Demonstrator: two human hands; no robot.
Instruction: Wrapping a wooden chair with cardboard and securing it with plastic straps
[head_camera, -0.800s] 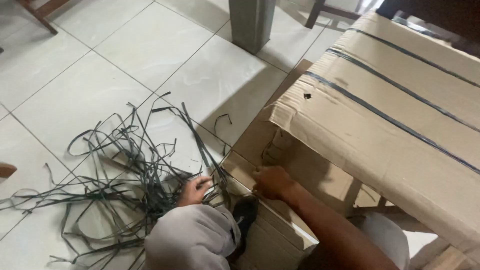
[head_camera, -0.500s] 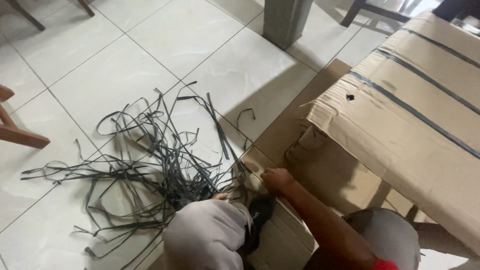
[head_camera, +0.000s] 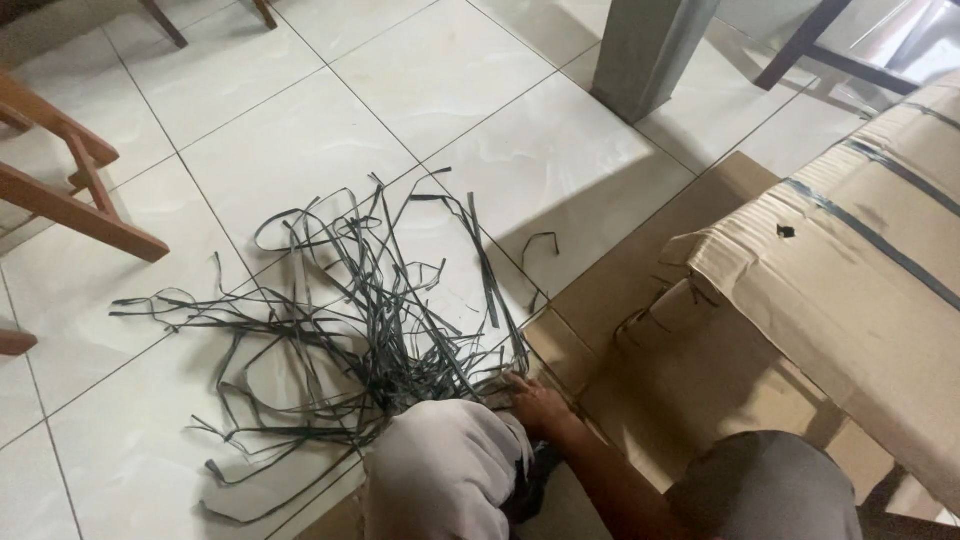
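Risk: a loop of the dark plastic strapping (head_camera: 380, 310) could be caught around a foot or the knee (head_camera: 445, 480), because the loose ends are spread wide over the tiled floor (head_camera: 300, 130) right beside the crouched person.
Second risk: fingers could be nicked on a stiff cut end, as the bands are gathered into a tight fan just where the hand works.
Strapping: a tangled pile is seen on the floor, left of the flattened cardboard (head_camera: 640, 330); its ends converge at the cardboard's near corner.
Right hand (head_camera: 540, 405): it is laid at that converging point, touching the band ends at the cardboard edge; fingers are curled, but whether a band is actually pinched cannot be told.
Left hand: it is hidden behind the grey-clad knee, so its state cannot be told.
Large box (head_camera: 860, 290): it is raised to the right, with dark bands still across it, well apart from the hand.
Surroundings: a wooden chair frame (head_camera: 70, 190) is seen at the left and a grey post (head_camera: 650, 55) at the top.
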